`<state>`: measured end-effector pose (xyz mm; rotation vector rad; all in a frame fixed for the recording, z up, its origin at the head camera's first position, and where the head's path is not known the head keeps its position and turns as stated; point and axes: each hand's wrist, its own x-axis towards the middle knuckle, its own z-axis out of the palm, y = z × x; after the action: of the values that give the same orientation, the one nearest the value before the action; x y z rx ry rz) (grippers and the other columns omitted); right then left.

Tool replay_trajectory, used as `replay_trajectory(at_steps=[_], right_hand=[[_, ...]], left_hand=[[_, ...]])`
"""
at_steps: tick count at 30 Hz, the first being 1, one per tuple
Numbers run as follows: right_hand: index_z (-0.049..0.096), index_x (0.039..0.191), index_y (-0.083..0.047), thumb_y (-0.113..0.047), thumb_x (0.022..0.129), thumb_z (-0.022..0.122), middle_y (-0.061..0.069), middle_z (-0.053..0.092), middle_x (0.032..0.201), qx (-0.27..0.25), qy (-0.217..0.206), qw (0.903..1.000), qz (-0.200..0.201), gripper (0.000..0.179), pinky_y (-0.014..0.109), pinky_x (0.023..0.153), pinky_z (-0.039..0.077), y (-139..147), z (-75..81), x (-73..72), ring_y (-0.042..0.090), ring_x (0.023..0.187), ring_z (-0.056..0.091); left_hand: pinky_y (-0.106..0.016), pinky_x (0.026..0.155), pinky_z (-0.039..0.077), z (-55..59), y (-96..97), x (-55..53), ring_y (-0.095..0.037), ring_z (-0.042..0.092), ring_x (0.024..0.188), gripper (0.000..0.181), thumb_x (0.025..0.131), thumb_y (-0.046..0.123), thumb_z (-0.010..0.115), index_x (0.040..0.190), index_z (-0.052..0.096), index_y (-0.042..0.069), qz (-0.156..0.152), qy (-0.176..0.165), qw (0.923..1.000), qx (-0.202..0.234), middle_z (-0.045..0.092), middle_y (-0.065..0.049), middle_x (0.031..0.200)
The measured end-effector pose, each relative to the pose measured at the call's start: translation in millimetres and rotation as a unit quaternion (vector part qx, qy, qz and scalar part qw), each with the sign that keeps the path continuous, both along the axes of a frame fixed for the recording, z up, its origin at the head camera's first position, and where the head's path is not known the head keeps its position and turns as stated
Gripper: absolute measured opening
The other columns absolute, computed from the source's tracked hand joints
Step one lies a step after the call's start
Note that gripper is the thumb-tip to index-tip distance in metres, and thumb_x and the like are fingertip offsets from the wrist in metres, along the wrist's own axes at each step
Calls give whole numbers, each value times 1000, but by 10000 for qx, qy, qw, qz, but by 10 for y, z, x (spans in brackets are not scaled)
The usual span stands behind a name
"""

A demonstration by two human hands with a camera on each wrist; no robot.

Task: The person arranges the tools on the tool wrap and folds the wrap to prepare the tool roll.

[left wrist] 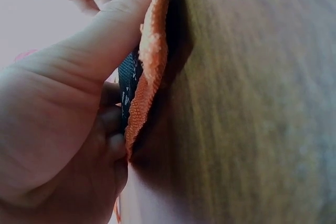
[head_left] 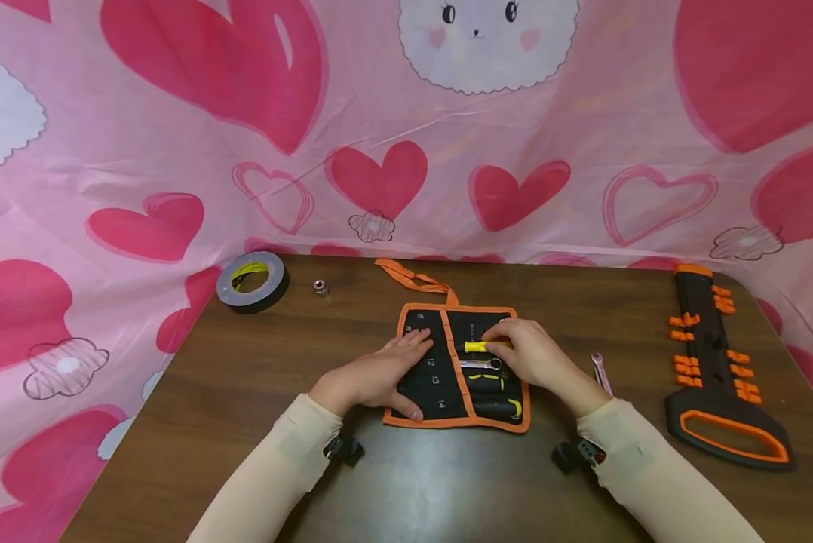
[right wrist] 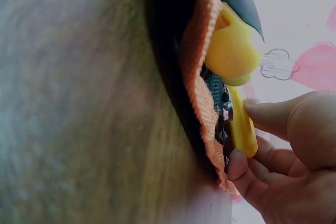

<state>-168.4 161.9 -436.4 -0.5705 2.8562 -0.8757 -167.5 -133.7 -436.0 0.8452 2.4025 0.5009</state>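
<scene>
A black tool pouch [head_left: 447, 400] with orange edging lies unfolded on the table, numbers printed on its left panel. My left hand [head_left: 378, 373] rests on that panel with fingers spread; in the left wrist view its thumb [left wrist: 100, 40] lies along the orange edge. Over the right panel, my right hand [head_left: 532, 354] pinches a yellow tool [head_left: 476, 347], its far end tucked at the pocket. The right wrist view shows thumb and fingers on either side of the yellow tool [right wrist: 242, 129]. Below it in the pockets are a wrench [head_left: 477, 363], a black-and-yellow tool [head_left: 486, 382] and a black-and-yellow handle [head_left: 498, 409].
A roll of tape [head_left: 271, 290] and a small metal socket [head_left: 320, 287] sit at the back left. Right of the pouch lies another wrench [head_left: 602, 373], partly behind my right forearm. A black rack [head_left: 708, 354] with orange clips stretches along the right side. An orange strap [head_left: 413, 279] trails behind the pouch.
</scene>
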Motion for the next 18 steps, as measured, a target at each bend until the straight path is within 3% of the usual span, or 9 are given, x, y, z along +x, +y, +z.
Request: replay_trajectory(at_steps=[5, 14, 18], right_hand=[[83, 113, -2, -10, 104, 71, 12, 81, 107, -4, 163, 9998, 129, 17, 53, 91, 62, -9, -2, -2, 28, 97, 73], [83, 117, -4, -13, 99, 79, 10, 75, 110, 63, -187, 9998, -30, 20, 50, 91, 59, -16, -4, -18, 23, 96, 66], [82, 118, -3, -11, 99, 78, 10, 75, 108, 102, -75, 9999, 38, 20, 49, 90, 59, -10, -10, -21, 23, 95, 66]], left_hand=[[-46, 139, 11, -15, 0, -8, -17, 2, 171, 120, 84, 50, 91, 175, 21, 17, 23, -17, 10000, 19, 8, 3, 185], [-47, 139, 11, -14, 1, -10, -18, 2, 171, 120, 84, 51, 92, 174, 21, 17, 26, -45, 10000, 41, 8, 3, 185], [-47, 139, 11, -14, -2, -12, -18, 2, 171, 120, 84, 51, 91, 175, 21, 17, 9, -50, 10000, 46, 8, 3, 185]])
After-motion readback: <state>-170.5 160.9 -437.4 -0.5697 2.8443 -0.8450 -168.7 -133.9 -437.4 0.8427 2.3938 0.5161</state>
